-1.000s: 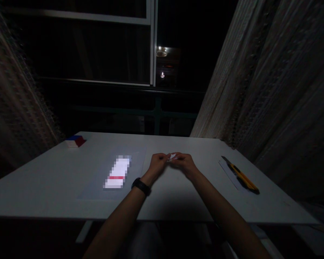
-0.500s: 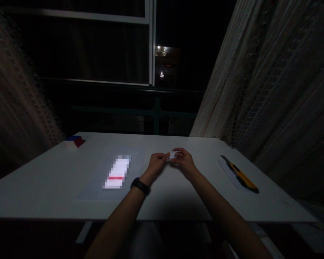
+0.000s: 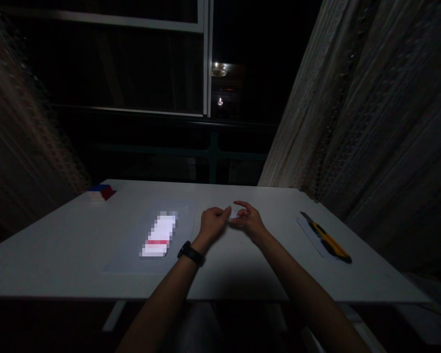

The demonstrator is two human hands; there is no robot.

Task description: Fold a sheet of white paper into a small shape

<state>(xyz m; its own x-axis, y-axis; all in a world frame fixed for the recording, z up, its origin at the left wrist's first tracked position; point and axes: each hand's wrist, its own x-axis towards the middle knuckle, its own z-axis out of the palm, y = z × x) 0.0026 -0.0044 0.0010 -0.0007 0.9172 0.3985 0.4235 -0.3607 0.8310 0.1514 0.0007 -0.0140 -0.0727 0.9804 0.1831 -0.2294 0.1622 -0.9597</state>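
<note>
Over the middle of the white table [image 3: 242, 274], a small piece of white paper [image 3: 233, 214] is held between my two hands. My left hand [image 3: 213, 223], with a black watch on its wrist, pinches the paper's left side between thumb and fingers. On the other side, my right hand [image 3: 250, 220] grips the paper with its thumb and bent fingers, while its index finger arches above. The fingers cover part of the paper, and its exact shape is hard to make out in the dim light.
A lit, blurred-out phone [image 3: 159, 235] lies left of my hands on a pale sheet [image 3: 121, 262]. A yellow and black box cutter [image 3: 330, 241] rests on a white paper strip [image 3: 311, 238] at right. A colored cube [image 3: 100, 192] sits at the far left, near the curtain [image 3: 25, 113].
My right index finger has lifted slightly away from the paper. My left hand has shifted a little to the left. The things on the table have stayed in place.
</note>
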